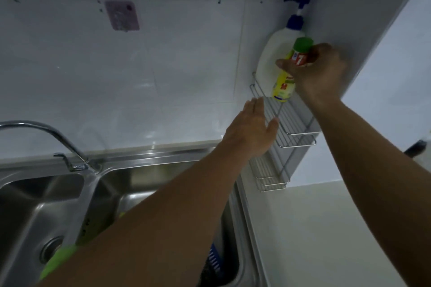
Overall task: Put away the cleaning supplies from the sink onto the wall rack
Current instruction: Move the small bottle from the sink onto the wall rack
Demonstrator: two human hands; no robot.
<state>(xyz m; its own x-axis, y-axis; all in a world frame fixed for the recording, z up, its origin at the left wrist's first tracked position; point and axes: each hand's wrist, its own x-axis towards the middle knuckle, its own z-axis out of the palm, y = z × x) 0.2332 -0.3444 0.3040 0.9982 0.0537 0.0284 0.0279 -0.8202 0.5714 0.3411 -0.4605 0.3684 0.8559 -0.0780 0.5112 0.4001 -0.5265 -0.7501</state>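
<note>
A two-tier wire wall rack (295, 133) hangs on the right-hand wall beside the sink. On its upper shelf stands a white pump bottle with a blue pump (275, 53). My right hand (319, 72) grips a yellow bottle with a green cap (283, 87) around its upper part, its base at the upper shelf next to the white bottle. My left hand (253, 129) is open, fingers spread, resting against the front rail of the upper shelf. A green item (59, 261) and a blue brush-like item (213, 261) lie in the sink, partly hidden by my left forearm.
A double-bowl steel sink (70, 196) with a curved tap (46, 134) fills the lower left. A pale countertop (326, 228) lies to the right below the rack. A pink adhesive pad (122, 15) sticks to the tiled back wall. The rack's lower shelf (270, 177) holds nothing visible.
</note>
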